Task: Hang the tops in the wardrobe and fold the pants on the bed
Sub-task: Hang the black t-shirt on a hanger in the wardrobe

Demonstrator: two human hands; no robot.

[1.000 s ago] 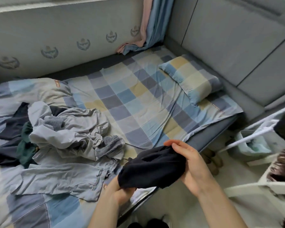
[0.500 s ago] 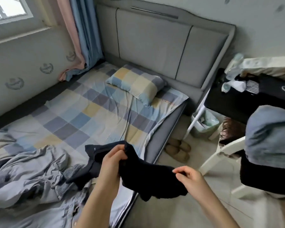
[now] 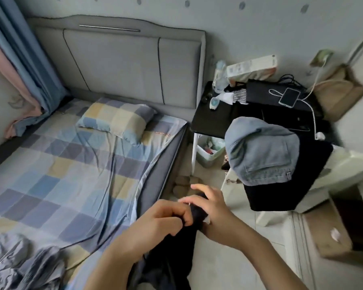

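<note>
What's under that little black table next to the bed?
Under the black table sits a pale bin with rubbish inside. The draped jeans hide the rest.

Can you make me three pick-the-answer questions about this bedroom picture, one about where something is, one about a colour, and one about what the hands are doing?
1. Where is the phone?
A. on the pillow
B. on the black table
C. on the floor

2. What colour is the garment in the hands?
A. red
B. white
C. dark, near black

3. What are the hands doing?
A. both gripping the garment
B. both hanging free
C. one pressing the pillow

Answers: 1 B, it lies on dark things atop the black table. 2 C, the cloth looks near black. 3 A, the left hand and right hand curl round it.
</note>
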